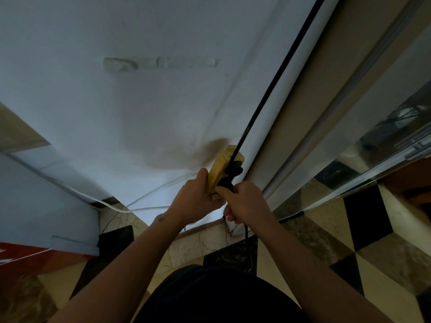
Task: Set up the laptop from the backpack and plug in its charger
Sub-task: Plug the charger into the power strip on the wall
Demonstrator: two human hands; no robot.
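My left hand has its grip wrapped around the lower end of a yellowed power strip, thumb up along its left edge, holding it against the white wall. My right hand sits just to the right of the strip, touching my left hand, and its grip is narrow: thumb and forefinger pinch a black plug that sits against the strip's lower face. I cannot tell whether the plug's pins are fully in. Its black cable drops from under my right hand toward the floor.

Above my plug on the strip, a second black plug is seated, and its black cord runs straight up the wall from the strip to the top of the view. A brownish stain marks the wall just left of the strip. A white cord trails away from the strip's lower end to the left, along the bottom of the wall.

Right of the strip stands a beige door frame, and beyond it a glass panel. Below the strip the floor is tiled in cream, black and mottled brown diamonds. Well left of the strip, low down, there is a red surface under a pale ledge.
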